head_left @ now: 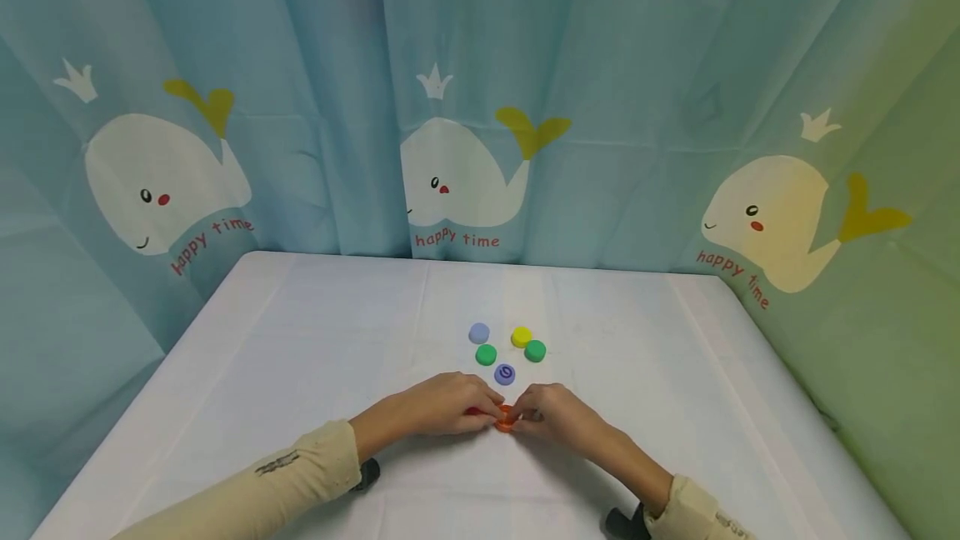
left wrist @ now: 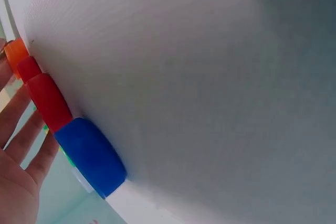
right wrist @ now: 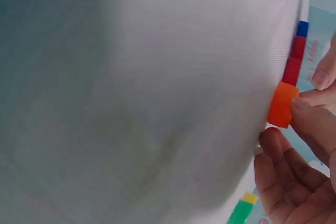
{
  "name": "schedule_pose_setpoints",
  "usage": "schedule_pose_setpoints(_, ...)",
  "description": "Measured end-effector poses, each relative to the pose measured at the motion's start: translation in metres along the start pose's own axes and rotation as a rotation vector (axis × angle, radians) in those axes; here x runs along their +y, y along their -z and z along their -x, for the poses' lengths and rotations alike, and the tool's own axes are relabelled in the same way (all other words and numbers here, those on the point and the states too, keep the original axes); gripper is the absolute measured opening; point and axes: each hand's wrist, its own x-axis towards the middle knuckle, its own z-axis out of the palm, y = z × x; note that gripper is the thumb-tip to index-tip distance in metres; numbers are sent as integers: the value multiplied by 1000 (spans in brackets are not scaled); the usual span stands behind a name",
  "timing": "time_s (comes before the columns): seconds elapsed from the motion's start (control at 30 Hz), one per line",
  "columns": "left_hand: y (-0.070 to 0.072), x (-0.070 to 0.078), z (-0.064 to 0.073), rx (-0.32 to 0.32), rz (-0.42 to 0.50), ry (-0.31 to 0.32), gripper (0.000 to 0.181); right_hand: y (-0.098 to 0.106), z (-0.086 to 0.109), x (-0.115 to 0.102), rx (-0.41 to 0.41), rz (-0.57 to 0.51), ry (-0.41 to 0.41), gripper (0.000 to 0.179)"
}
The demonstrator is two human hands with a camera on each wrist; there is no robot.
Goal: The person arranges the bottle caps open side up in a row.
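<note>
An orange round cap-like disc (head_left: 505, 426) stands on the table between my hands. My right hand (head_left: 558, 419) pinches it near its edge; in the right wrist view a fingertip overlaps the orange disc's side (right wrist: 282, 104). From the other side my left hand (head_left: 453, 405) reaches to the same disc, its fingers fairly straight and one tip touching it. In the left wrist view, two red discs (left wrist: 50, 100) and a blue disc (left wrist: 92, 156) run in a row from the orange one. From the head view, my left hand mostly hides that row.
Beyond my hands lie a purple disc (head_left: 505, 374) with a dark swirl, two green discs (head_left: 486, 355), a yellow disc (head_left: 521, 337) and a pale blue disc (head_left: 479, 333). The white-covered table (head_left: 337, 315) meets a blue whale-print curtain (head_left: 637, 107) at the back.
</note>
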Motion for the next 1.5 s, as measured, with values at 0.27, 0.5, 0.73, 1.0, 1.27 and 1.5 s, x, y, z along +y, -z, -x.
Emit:
schedule_pose_setpoints(0.27,8,-7,0,74,158,84,24,8,-2,-1,13,-13,-111,19)
schedule_pose_setpoints(0.5,18,-19,-2,282,249,288,19,22,-29,-2,87,32,-134,22)
schedule_pose_setpoints(0.73,30,-36,-14,399,263,487,17,30,-64,1,165,42,-225,20)
schedule_pose_setpoints(1.0,36,-57,-34,323,162,565,23,24,-95,9,194,92,-248,20)
schedule_pose_setpoints(1.27,32,-70,-43,232,224,620,29,21,-110,10,157,100,-258,23)
schedule_pose_setpoints(1.5,31,-72,-43,241,273,648,19,17,-116,15,115,131,-332,23)
